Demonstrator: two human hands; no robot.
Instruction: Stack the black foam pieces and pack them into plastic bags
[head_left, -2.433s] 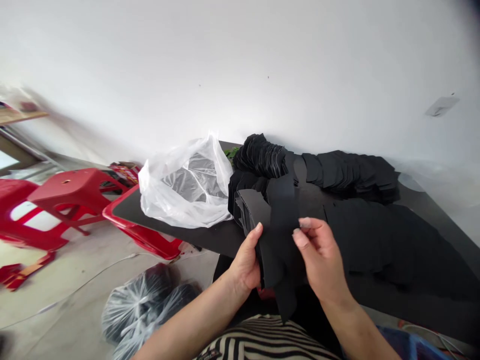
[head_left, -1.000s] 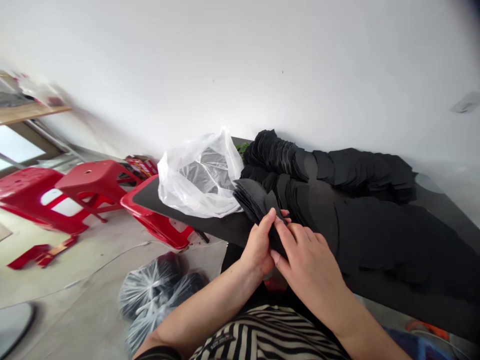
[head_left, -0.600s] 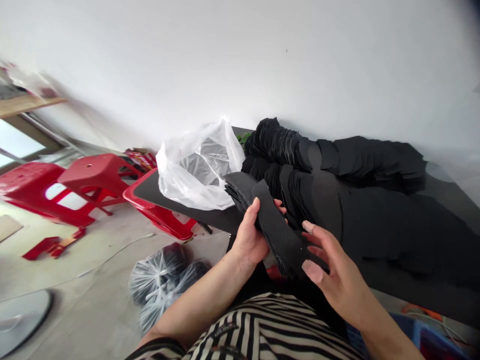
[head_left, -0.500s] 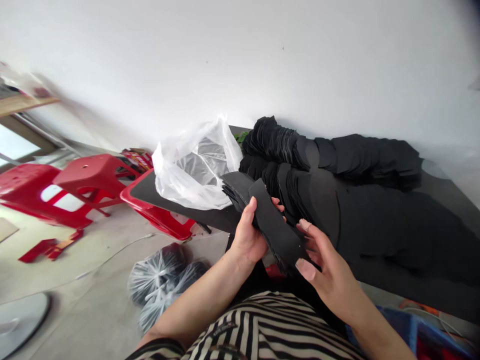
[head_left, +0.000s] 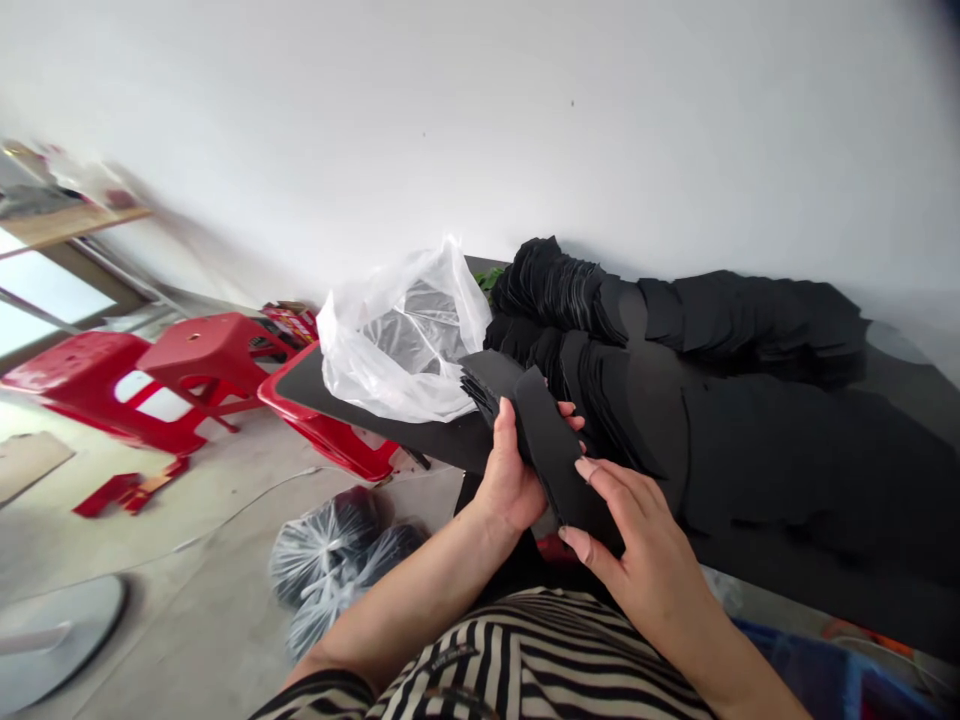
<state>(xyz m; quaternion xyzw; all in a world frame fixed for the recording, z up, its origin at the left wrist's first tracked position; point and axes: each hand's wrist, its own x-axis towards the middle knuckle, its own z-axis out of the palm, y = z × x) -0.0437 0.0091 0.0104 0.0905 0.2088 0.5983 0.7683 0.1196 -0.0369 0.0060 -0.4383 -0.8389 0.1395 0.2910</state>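
My left hand (head_left: 517, 475) is closed round a stack of flat black pieces (head_left: 550, 430), thumb on top and fingertips showing on the far side. The pieces look like cut foam or fabric; I cannot tell which. My right hand (head_left: 637, 540) grips the lower right end of that stack, its thumb at the near edge and its fingers along the top. Just beyond the hands, long rows of similar black pieces (head_left: 750, 315) lie overlapped on the dark table (head_left: 435, 435). An open white plastic bag (head_left: 352, 375) stands left of the stack.
Red plastic stools (head_left: 195, 350) stand on the floor at the left. Tied clear bags with dark contents (head_left: 326, 550) rest below the table edge. A round grey base (head_left: 67, 640) is at the lower left, a blue crate (head_left: 810, 665) at the lower right. A white wall (head_left: 480, 120) rises behind.
My right hand has moved in to the left and closed on the near end of the black stack. My left hand keeps its hold. The view has shifted slightly.
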